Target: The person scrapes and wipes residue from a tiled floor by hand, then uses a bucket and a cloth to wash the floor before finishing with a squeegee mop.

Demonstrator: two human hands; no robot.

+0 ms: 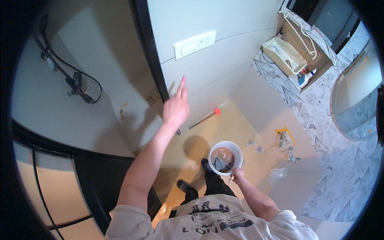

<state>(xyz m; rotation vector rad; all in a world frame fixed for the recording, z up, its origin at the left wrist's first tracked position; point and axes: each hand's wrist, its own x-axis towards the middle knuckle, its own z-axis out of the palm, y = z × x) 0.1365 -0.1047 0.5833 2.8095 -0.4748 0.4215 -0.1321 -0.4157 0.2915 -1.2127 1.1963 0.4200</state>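
My left hand [177, 106] is raised in front of the light wall panel, just beside a black door frame [153, 57]. Its index finger points out and it holds nothing. My right hand [237, 174] grips the near rim or handle of a white plastic bucket [241, 156]. Inside the bucket are brownish water [222, 152] and a soaked grey cloth [221, 163]. Above my left hand, a white switch and socket plate [195, 45] is set in the wall.
A rod with a red end [217, 111] lies along the foot of the wall. Pipe fittings [290, 154] stick out at the right, near a clear plastic bag [277, 174]. A cream basin [285, 57] and a bottle [306, 78] stand in a wall niche. Shower fittings [73, 82] hang at the left.
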